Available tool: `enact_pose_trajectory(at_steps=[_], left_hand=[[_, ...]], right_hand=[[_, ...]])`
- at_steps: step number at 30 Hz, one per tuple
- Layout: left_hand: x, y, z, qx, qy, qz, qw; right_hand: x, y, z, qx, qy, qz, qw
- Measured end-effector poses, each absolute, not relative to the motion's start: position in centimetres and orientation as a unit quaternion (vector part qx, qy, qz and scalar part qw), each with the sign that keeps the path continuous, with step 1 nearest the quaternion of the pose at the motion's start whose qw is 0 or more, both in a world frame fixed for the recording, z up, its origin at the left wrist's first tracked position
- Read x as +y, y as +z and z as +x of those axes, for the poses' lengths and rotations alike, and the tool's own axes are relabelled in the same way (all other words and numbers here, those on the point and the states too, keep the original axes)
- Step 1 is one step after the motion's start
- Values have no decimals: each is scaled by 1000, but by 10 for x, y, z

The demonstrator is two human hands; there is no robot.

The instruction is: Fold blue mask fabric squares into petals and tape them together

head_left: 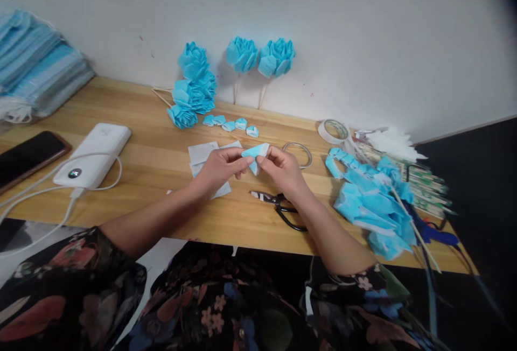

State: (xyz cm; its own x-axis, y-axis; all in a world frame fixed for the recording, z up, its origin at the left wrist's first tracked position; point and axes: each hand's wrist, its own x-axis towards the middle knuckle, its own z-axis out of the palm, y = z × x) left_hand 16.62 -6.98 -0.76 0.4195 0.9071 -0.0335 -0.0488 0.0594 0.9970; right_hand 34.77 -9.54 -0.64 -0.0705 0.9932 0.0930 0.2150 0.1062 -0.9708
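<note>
Pale wall [363,44] up top, reddish specks [141,38] showing; wood-grain table [153,149] tight against it; dark surface [484,178] far right, possibly panel.

At the centre of the frame, the folded piece [253,153] is light blue with a white edge. Upper centre, 2 bright blue flowers [241,54] top pale tan stems [236,90]. At left, the power bank [99,149] is white, the phone [32,158] black with a reddish-brown rim. Along the bottom, black clothing [210,313] carries a coral, pink and blue floral print. The tabletop [153,135] is yellowish-brown wood grain.
</note>
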Motion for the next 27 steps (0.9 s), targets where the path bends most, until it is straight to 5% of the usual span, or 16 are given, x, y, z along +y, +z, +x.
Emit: enact_pose_trajectory(at_steps=[10,19,27], left_hand=[[-66,-8,167,394,412,492,658],[-63,-2,163,338,393,343,784],[-64,-6,164,350,380,350,781]], right_hand=[[-95,-12,350,-617,351,-523,472],[-96,-5,358,-794,24,-444,414],[-94,-11,358,-822,2,-411,395]])
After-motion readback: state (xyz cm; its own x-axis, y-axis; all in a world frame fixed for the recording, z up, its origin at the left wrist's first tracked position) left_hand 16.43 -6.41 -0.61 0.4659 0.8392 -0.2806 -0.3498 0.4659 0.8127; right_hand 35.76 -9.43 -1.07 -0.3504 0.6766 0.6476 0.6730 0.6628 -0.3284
